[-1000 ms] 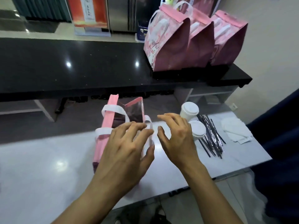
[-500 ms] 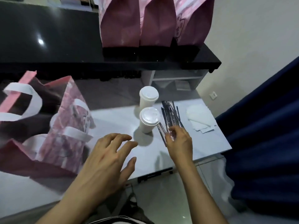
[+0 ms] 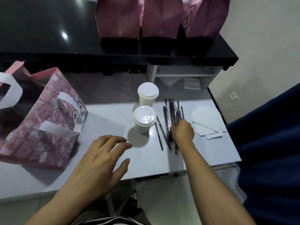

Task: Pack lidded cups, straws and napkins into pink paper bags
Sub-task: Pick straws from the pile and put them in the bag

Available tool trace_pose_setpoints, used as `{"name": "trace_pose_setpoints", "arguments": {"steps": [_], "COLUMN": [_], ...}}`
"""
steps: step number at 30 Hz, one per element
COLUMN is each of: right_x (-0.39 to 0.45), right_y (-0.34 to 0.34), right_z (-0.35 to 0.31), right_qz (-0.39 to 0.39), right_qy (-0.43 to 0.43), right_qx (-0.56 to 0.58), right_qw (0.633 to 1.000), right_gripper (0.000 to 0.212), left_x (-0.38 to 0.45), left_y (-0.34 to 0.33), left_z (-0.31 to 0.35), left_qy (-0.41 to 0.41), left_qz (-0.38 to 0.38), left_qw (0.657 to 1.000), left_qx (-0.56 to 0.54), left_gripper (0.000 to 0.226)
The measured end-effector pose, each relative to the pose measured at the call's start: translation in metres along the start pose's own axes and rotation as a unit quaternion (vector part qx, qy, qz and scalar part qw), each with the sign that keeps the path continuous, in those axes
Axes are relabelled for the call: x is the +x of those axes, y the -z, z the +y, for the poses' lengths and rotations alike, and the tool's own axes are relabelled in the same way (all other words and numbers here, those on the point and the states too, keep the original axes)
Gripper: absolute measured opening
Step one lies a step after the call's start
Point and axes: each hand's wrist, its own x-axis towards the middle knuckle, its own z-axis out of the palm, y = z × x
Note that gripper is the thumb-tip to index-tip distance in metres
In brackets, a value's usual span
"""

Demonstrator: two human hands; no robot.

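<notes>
Fingers of right hand [image 3: 182, 131] curling into wrapped straws [image 3: 172, 114], grip unclear; best pinching few only, clearing near cup [image 3: 143, 119]; left hand [image 3: 100, 158] hovering spread, empty.

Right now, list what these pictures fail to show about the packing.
- Open pink bag, head view: left part cut off by the frame edge; dark inside, contents unclear.
- Three bags on the black counter: tops cut off by the top edge.
- Right hand: fingers buried among the straws, so a grip cannot be confirmed.
- Napkins: count unreadable.
</notes>
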Motion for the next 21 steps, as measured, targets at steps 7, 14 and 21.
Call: {"name": "trace_pose_setpoints", "arguments": {"steps": [7,14,21], "right_x": [-0.001,-0.014,-0.022], "right_y": [0.007,0.018,0.041], "right_z": [0.011,0.013,0.003], "right_qz": [0.032,0.052,0.072], "right_qy": [-0.019,-0.007,0.037], "right_qx": [0.051,0.111,0.167], "right_qw": [0.998,0.992,0.983], "right_gripper": [0.024,0.021,0.023], "left_x": [0.014,0.018,0.017], "left_y": [-0.001,-0.001,0.017], "left_z": [0.012,0.011,0.002], "left_qy": [-0.005,-0.005,0.003], "left_qz": [0.006,0.009,0.029], "left_qw": [1.000,1.000,1.000], "left_qx": [-0.003,-0.003,0.001], "left_gripper": [0.037,0.036,0.035]}}
